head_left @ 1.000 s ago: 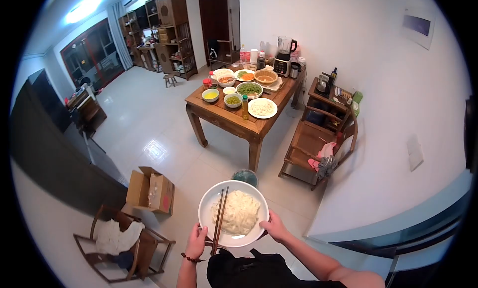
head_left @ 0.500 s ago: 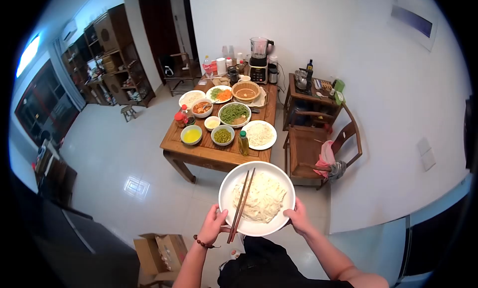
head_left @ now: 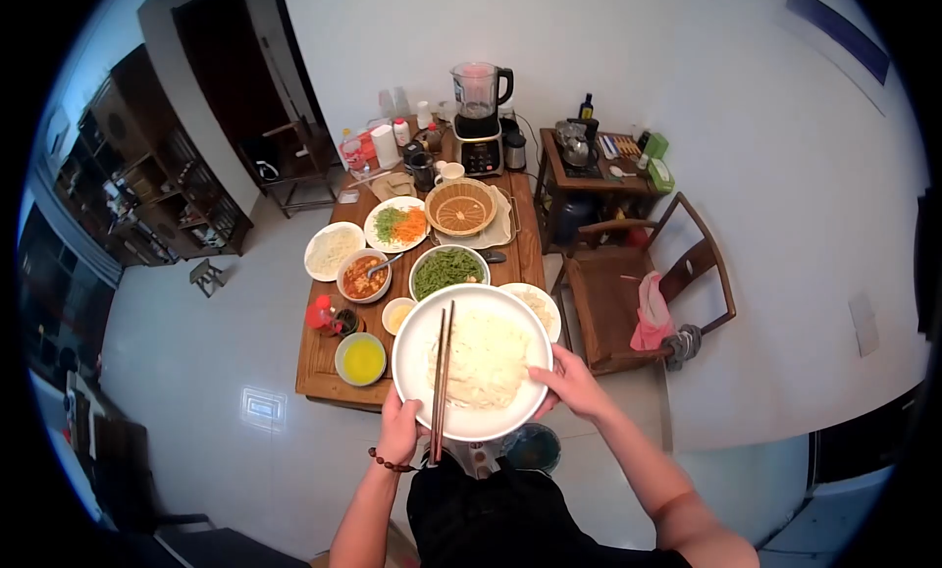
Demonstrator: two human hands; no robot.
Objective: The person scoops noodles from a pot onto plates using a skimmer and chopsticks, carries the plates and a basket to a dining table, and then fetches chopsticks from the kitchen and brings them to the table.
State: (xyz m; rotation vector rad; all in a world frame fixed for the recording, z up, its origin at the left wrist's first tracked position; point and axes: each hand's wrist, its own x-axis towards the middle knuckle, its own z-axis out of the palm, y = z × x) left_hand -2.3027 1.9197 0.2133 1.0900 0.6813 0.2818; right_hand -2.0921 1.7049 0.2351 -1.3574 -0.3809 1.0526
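Observation:
Between my two hands I carry a large white bowl (head_left: 412, 347) of pale noodles (head_left: 486, 364). My left hand (head_left: 399, 431) grips its left rim, thumb on top, fingers underneath. A pair of dark chopsticks (head_left: 442, 377) lies across the bowl's left part, the lower ends passing by my left hand. On the right rim, my right hand (head_left: 569, 384) is closed with its thumb over the edge. The bowl hangs over the front edge of the wooden table (head_left: 319, 372), partly hiding a plate of pale shreds (head_left: 542, 308) and a bowl of green vegetables (head_left: 446, 271).
Across the table are a bowl of yellow liquid (head_left: 361, 360), a red stew bowl (head_left: 363, 277), a plate of shredded vegetables (head_left: 397, 225), a wicker basket (head_left: 461, 207) and a blender (head_left: 478, 122). A wooden chair (head_left: 613, 298) stands at the right, beside a side table (head_left: 599, 166).
I have come closer to the table with the bowl, which now covers part of the dishes at its front. Both hands keep their hold on the rim.

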